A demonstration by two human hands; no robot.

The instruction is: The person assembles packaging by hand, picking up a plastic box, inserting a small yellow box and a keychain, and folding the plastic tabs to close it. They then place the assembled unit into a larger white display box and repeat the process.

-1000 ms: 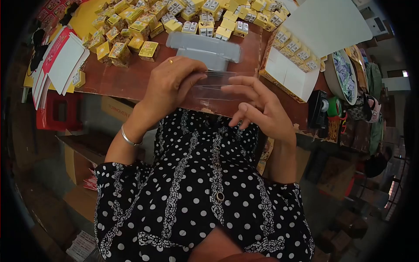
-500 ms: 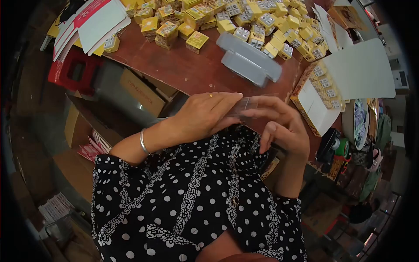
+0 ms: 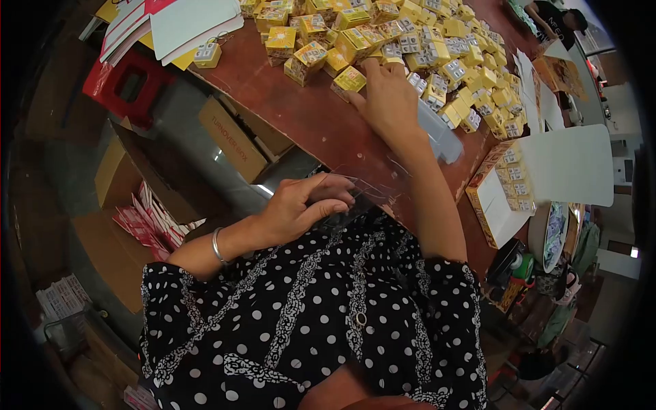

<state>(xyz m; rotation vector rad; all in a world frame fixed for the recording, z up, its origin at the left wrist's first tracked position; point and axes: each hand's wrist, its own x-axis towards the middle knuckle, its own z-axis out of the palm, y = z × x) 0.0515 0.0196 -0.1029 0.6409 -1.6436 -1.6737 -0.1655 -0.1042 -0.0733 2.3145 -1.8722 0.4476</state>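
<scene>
My left hand (image 3: 311,205) is closed round a thin piece of clear plastic (image 3: 359,191) above my lap; its full shape is hard to make out. My right hand (image 3: 393,102) reaches over the table into the pile of small yellow boxes (image 3: 461,68). Its thumb and fingers are apart, beside a yellow box (image 3: 350,80) at the pile's near edge. I see no box lifted by it. Partly behind my right forearm lie translucent plastic trays (image 3: 444,137).
An open display carton (image 3: 488,212) holding rows of yellow boxes stands at right. White and red card sheets (image 3: 195,27) lie at upper left above a red stool (image 3: 130,89). Cardboard boxes (image 3: 229,140) stand below the table edge. Another person (image 3: 557,24) is at far upper right.
My right hand has left the clear plastic and moved up and away to the yellow boxes. My left hand keeps the plastic, slightly lower and to the left. The view has shifted.
</scene>
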